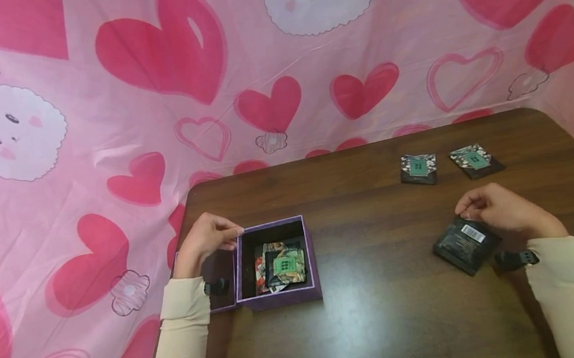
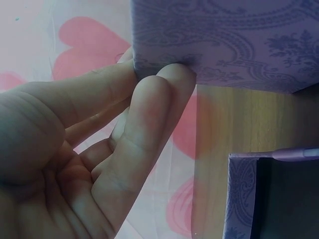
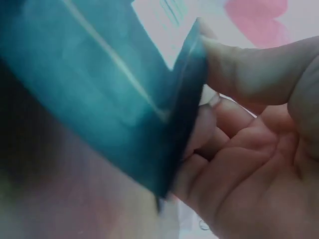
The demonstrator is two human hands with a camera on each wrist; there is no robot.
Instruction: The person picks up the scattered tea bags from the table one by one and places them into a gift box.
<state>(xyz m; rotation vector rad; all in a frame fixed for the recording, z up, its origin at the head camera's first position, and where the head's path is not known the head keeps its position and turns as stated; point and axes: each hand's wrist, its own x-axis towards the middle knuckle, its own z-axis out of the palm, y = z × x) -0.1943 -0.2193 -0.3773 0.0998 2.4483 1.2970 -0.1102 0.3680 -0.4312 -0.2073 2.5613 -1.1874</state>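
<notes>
My left hand (image 1: 209,235) grips the far left corner of an open purple box (image 1: 284,299), thumb and fingers at its rim. In the left wrist view, the fingers meet the patterned purple wall (image 2: 224,40). Inside the box lie several sachets, the top one (image 1: 286,266) with a green label. On the right, my right hand (image 1: 506,211) pinches a black sachet (image 1: 460,251) by one corner, its barcode side facing up. The right wrist view shows this sachet (image 3: 109,84) blurred and tilted, with the thumb on its edge.
A purple-edged lid (image 1: 222,308) with a dark inside lies left of the box, partly behind my left wrist. Two sachets, one on the left (image 1: 418,170) and one on the right (image 1: 476,160), lie at the table's back right. A pink heart-print cloth (image 1: 305,54) hangs behind the brown table (image 1: 377,333).
</notes>
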